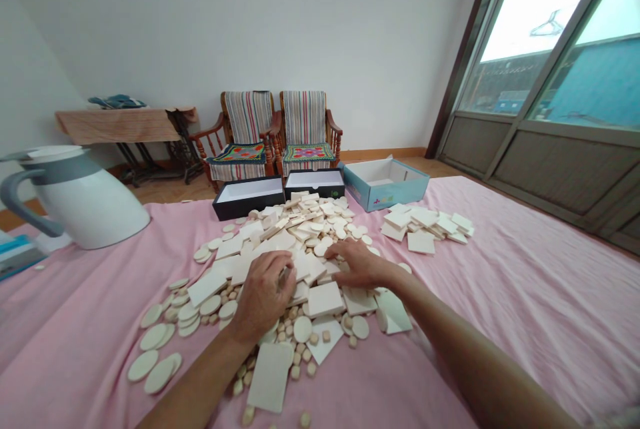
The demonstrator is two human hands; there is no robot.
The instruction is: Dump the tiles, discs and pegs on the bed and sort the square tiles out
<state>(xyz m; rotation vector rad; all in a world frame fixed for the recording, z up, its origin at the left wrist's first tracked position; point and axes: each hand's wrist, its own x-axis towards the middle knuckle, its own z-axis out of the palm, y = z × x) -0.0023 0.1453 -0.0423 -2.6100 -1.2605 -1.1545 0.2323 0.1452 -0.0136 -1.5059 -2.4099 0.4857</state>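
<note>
A heap of pale wooden pieces (310, 225) lies across the pink cloth, made of square tiles, round discs and small cubes. My left hand (265, 295) is at the heap's near left, its fingers curled down with the thumb close to them. What lies inside that curl is hidden. My right hand (357, 263) rests on the heap's right side, fingers stretched out and thumb apart, touching pieces. Between the hands and a little nearer is a square tile (325, 299). Closer to me, another tile (269, 377) lies among loose cubes (300, 352).
Two black boxes with white insides, one on the left (249, 197) and one in the middle (315, 182), stand behind the heap beside a light blue box (385, 182). A smaller tile pile (425, 225) lies right. A white jug (93, 202) stands left on the pink cloth (525, 269).
</note>
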